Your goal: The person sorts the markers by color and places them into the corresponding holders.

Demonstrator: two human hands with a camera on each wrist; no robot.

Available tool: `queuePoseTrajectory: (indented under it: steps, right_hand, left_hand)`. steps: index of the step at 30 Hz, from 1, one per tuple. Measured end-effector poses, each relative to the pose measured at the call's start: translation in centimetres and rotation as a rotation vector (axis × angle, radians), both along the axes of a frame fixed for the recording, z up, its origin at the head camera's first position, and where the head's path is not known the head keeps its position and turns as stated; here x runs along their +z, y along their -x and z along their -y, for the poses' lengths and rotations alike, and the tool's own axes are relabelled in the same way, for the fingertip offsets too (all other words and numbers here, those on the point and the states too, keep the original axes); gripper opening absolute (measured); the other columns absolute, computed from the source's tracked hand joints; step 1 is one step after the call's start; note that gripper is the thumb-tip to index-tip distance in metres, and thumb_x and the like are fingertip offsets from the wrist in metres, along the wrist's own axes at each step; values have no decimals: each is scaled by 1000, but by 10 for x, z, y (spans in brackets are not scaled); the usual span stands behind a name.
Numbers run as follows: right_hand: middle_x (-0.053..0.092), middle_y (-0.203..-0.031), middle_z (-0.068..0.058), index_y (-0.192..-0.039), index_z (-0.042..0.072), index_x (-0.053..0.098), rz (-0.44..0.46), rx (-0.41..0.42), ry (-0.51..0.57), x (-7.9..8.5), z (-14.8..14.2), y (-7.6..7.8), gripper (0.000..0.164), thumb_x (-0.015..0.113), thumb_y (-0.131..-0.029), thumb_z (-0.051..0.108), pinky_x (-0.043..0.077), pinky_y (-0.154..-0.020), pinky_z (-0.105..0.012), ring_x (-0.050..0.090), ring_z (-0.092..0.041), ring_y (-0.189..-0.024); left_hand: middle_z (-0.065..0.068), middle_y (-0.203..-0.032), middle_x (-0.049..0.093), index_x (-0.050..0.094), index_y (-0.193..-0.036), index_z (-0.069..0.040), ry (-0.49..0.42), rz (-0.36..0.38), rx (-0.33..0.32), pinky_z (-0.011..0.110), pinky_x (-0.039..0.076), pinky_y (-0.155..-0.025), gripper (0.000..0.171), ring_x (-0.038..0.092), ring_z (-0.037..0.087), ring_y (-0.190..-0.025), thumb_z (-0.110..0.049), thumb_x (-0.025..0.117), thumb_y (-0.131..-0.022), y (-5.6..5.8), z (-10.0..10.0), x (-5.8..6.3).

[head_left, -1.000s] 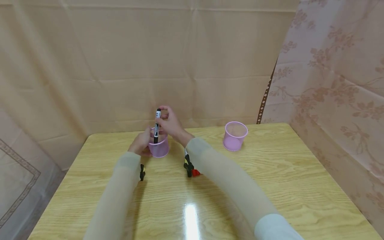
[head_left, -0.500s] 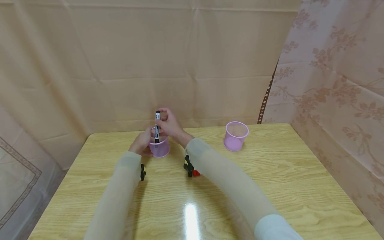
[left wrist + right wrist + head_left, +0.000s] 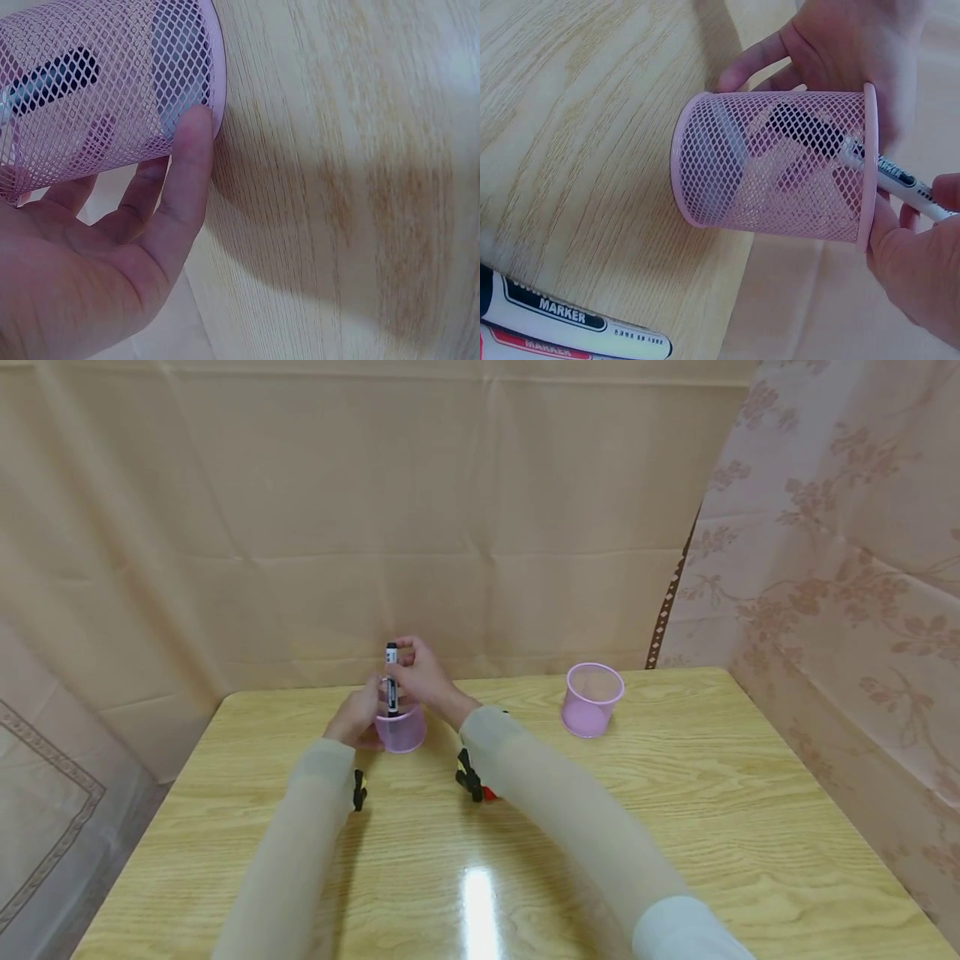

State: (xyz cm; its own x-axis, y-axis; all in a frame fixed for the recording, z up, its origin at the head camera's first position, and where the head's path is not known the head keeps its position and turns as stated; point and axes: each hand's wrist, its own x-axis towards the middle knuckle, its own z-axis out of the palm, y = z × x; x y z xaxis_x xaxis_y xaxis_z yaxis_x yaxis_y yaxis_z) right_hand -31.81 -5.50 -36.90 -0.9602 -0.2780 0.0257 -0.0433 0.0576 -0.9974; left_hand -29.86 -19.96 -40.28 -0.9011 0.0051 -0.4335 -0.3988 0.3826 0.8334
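My left hand [image 3: 354, 717] holds a pink mesh pen cup [image 3: 402, 735] from its left side, the cup standing upright near the table's back edge. In the left wrist view, its fingers [image 3: 187, 165] lie against the mesh, one fingertip close to the base. Over the cup, my right hand [image 3: 427, 678] pinches a black-and-white marker [image 3: 392, 683] by its upper part. Through the mesh in the right wrist view, the marker's black lower end [image 3: 802, 129] shows inside the cup, tilted and above the base.
A second pink mesh cup [image 3: 592, 702] stands at the back right of the wooden table [image 3: 675, 793]. A black-labelled marker [image 3: 585, 319] and a red-labelled one [image 3: 536, 346] lie side by side, largely hidden by my right sleeve in the head view. A beige curtain [image 3: 337, 527] hangs behind.
My right hand has come down a little, and the marker in it sits deeper in the cup. The left hand stays at the cup's side.
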Motion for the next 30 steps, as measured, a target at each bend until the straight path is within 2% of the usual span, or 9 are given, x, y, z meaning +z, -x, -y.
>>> queuePoseTrajectory:
  steps: [5, 9, 12, 15, 23, 27, 30]
  right_hand:
    - [57, -97, -8, -137, 6, 50, -36, -6, -70, 1, 2, -2, 40, 62, -99, 1, 56, -65, -32, 59, -20, -80]
    - [56, -95, -8, -141, 9, 49, -96, -15, -182, 1, 4, -4, 44, 64, -99, 4, 50, -59, -25, 55, -16, -73]
    - [58, -96, -8, -141, 12, 51, -133, -28, -273, 0, 6, -5, 45, 66, -99, 11, 49, -60, -25, 55, -15, -74]
    - [60, -97, -7, -140, 12, 52, -153, -35, -321, 0, 8, -6, 42, 67, -100, 16, 49, -62, -24, 57, -15, -76]
    - [59, -95, -7, -139, 11, 49, -147, -14, -313, 2, 7, -10, 35, 57, -104, 13, 47, -59, -23, 55, -15, -73]
    - [62, -99, -9, -136, 8, 50, -145, -5, -329, 2, 7, -9, 33, 56, -104, 11, 49, -62, -24, 58, -16, -78]
    - [66, -106, -12, -133, 5, 52, -143, -9, -367, 1, 9, -9, 31, 57, -103, 10, 52, -70, -26, 63, -19, -87]
  left_hand:
    - [21, -148, 47, 41, -148, -4, 0, -11, -5, 49, 57, -85, 81, 53, 37, -120, -62, 8, -104, -4, -2, 2]
    - [22, -146, 46, 40, -148, -2, -7, -18, -6, 50, 57, -86, 85, 52, 38, -120, -66, 8, -103, -8, -4, 6]
    - [23, -146, 45, 39, -148, -1, -18, -25, -7, 52, 56, -88, 87, 51, 40, -122, -68, 8, -102, -10, -4, 7]
    - [24, -148, 43, 37, -149, 0, -23, -32, -14, 53, 56, -88, 89, 50, 42, -124, -68, 7, -102, -11, -4, 7]
    - [24, -146, 42, 41, -147, -1, -32, -7, 29, 50, 58, -84, 94, 50, 43, -123, -72, 4, -99, -5, -1, -1]
    - [24, -145, 42, 40, -147, 0, -32, -1, 39, 49, 58, -84, 95, 51, 40, -121, -72, 2, -98, -5, -2, -1]
    - [25, -141, 44, 40, -146, 1, -36, -2, 46, 48, 59, -82, 95, 53, 39, -115, -72, 2, -98, -5, -2, 0]
